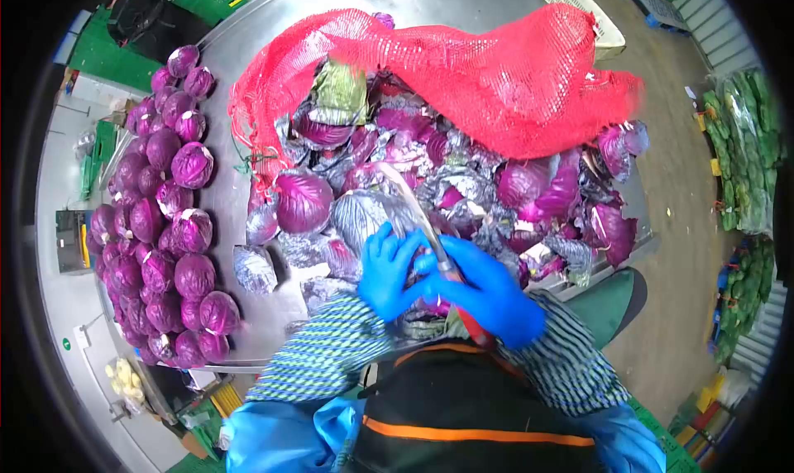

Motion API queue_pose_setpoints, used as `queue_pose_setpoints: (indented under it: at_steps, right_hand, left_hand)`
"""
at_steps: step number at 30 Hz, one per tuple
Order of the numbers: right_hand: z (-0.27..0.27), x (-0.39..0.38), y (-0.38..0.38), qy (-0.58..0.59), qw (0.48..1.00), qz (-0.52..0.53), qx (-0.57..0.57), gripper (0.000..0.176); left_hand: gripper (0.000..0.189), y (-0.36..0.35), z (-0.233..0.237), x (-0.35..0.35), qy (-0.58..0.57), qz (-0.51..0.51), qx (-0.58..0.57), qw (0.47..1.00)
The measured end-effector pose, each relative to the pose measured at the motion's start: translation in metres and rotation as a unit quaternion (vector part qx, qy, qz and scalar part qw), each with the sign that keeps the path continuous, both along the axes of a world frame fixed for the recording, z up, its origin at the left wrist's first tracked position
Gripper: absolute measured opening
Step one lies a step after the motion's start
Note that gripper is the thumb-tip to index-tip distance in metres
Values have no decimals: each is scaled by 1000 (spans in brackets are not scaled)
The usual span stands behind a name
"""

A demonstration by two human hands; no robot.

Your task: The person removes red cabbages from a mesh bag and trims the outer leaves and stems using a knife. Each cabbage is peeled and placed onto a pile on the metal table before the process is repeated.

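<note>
My right hand [488, 291], in a blue glove, is closed around the handle of a long knife [407, 193]. Its pale blade points up and away, and part of the red handle shows below the hand. My left hand [389, 270], gloved too, grips the near side of a red cabbage [368, 215] with dull, greyish outer leaves. The fingertips of both hands almost meet beside the blade. Around them lies a heap of loose, trimmed cabbage leaves [471, 183]. A shinier red cabbage [303, 201] sits just left of the held one.
A red mesh sack [513, 76] sprawls over the far side of the heap. Many cleaned red cabbages [157, 225] are piled along the left of the metal table [240, 150]. A cream crate [608, 35] stands at the far right. Bagged green vegetables [740, 150] are stacked beyond the floor.
</note>
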State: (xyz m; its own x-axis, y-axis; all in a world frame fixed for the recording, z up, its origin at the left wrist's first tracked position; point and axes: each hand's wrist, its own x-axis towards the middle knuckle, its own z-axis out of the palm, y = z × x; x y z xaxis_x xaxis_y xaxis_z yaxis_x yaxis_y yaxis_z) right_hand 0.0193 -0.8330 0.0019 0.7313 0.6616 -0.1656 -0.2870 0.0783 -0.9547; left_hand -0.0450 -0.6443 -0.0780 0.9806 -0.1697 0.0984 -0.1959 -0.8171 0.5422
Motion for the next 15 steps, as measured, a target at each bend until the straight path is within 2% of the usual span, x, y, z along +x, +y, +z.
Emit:
queue_pose_setpoints:
  at_steps: [1,2,3,5,7,8,9,11,15]
  right_hand:
    - [-43,-6,6,66,996,-1,-51,47]
    - [-72,-4,3,172,978,-117,5,47]
    - [-75,-5,-4,195,953,-230,-38,47]
    - [-56,-10,-19,-48,959,-201,-194,47]
    - [-16,-22,-19,-241,935,-109,-237,46]
    - [-8,-26,-8,-300,933,-97,-171,47]
    - [3,-28,-2,-262,944,-23,-198,47]
    - [-5,-16,5,-268,898,48,-345,48]
    - [-43,-20,9,-230,886,38,-401,42]
  left_hand:
    - [80,-13,14,3,-23,52,78,995]
    - [82,-15,13,4,-28,92,18,995]
    - [84,-15,11,9,-36,130,-42,990]
    - [95,-12,4,10,-24,207,-119,971]
    - [96,-9,1,11,-6,231,-160,960]
    - [97,-3,-4,14,21,213,-214,953]
    - [98,2,-11,16,49,194,-268,943]
    - [103,15,-14,12,83,153,-272,946]
    - [103,13,-5,6,117,215,-287,926]
